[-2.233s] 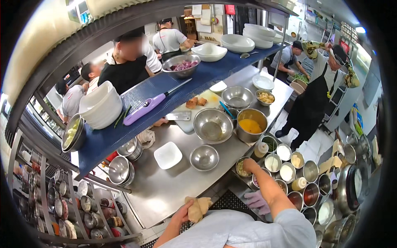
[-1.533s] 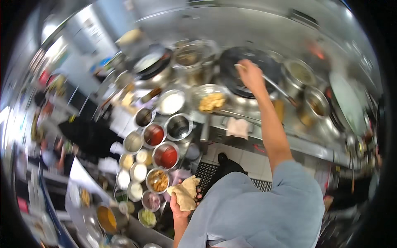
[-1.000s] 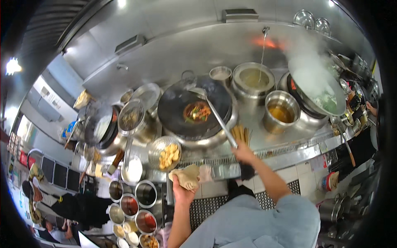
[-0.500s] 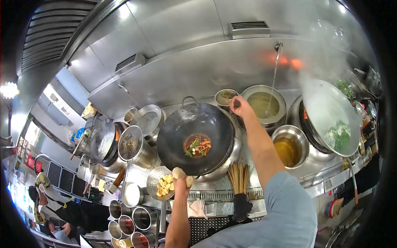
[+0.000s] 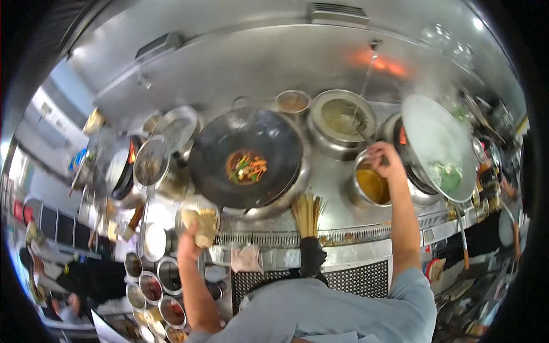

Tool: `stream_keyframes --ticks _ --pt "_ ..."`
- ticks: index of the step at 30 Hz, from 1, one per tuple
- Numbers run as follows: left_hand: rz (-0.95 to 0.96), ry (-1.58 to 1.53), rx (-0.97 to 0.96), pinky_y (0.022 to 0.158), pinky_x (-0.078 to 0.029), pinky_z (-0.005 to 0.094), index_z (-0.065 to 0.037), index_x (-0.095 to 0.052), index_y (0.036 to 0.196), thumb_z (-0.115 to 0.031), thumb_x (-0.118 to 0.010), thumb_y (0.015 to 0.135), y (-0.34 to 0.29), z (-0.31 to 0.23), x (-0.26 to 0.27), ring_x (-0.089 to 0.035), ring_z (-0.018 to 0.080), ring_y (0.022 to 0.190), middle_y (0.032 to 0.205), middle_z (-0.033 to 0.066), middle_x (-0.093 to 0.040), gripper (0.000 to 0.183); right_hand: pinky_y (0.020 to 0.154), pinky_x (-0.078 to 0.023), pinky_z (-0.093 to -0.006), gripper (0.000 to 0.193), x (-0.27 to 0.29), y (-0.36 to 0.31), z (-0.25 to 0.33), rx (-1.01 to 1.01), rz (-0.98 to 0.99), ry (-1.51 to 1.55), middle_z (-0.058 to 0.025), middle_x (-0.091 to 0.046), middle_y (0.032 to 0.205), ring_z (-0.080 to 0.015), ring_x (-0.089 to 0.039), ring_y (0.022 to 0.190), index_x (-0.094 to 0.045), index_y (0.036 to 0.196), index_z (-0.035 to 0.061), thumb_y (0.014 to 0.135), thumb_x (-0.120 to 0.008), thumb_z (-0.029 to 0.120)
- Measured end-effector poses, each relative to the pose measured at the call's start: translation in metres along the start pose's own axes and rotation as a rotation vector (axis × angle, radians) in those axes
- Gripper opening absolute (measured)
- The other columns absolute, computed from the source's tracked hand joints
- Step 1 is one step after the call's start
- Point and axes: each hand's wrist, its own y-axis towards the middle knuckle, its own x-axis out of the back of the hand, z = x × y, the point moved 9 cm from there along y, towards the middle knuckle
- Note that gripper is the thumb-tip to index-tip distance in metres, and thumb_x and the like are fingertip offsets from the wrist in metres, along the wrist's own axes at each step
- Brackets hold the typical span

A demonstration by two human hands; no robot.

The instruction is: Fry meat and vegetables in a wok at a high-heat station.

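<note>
My left hand [image 5: 187,246] is closed on a folded beige cloth [image 5: 204,227], just off the near left rim of a large black wok [image 5: 274,143]. Behind the cloth a perforated strainer [image 5: 194,203] shows only in part; its yellow pieces are mostly hidden. In the wok lies a small heap of orange and green cut food [image 5: 246,167] in brown sauce. My right hand [image 5: 386,160] grips the handle of a ladle [image 5: 362,132], whose head is at the pot of cloudy water [image 5: 318,128]. Motion blurs the ladle's head.
A pot of amber liquid [image 5: 362,194] stands below my right hand. To its right, a tilted pan [image 5: 426,123] with greens steams. A bamboo brush [image 5: 307,214] stands at the front edge. Several seasoning tins [image 5: 170,276] sit lower left, and a strainer [image 5: 151,163] rests left of the wok.
My right hand has moved right and nearer, from beside the small pot to above the amber liquid. The view has shifted; my left hand still grips the cloth, which now covers more of the strainer.
</note>
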Motion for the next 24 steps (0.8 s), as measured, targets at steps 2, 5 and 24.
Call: stream_keyframes --ticks 2,5,24 --pt "-0.131 0.135 -0.032 0.085 -0.051 0.0411 -0.001 -0.04 0.128 -0.033 -0.063 0.086 -0.015 -0.041 0.045 -0.061 0.0274 0.1 0.115 0.0152 -0.057 0.058 0.052 -0.043 -0.027 0.026 0.009 0.007 0.0 0.014 -0.039 -0.601 -0.0113 -0.059 0.074 -0.0171 -0.055 0.059 -0.056 0.1 -0.0045 0.077 -0.054 0.007" --pt "-0.227 0.149 -0.233 0.059 -0.055 0.0346 -0.004 -0.046 0.119 -0.025 -0.063 0.085 -0.007 -0.103 0.114 -0.063 0.0213 0.08 0.098 0.0092 -0.06 0.044 0.06 -0.047 -0.0331 0.043 -0.063 -0.026 -0.002 0.523 -0.344 -1.95 -0.0175 -0.061 0.07 -0.0241 -0.057 0.055 -0.054 0.116 -0.0021 0.076 -0.057 0.013" --pt "-0.192 -0.305 -0.165 0.074 -0.053 0.0364 -0.001 -0.053 0.111 -0.019 -0.058 0.083 -0.093 -0.045 0.326 -0.063 0.0249 0.086 0.098 0.012 -0.062 0.033 0.032 -0.034 -0.0249 0.025 -0.3 -0.213 -0.521 -0.315 0.48 -1.074 -0.0021 -0.047 0.059 -0.0097 -0.045 0.037 -0.047 0.107 0.0037 0.084 -0.054 0.01"
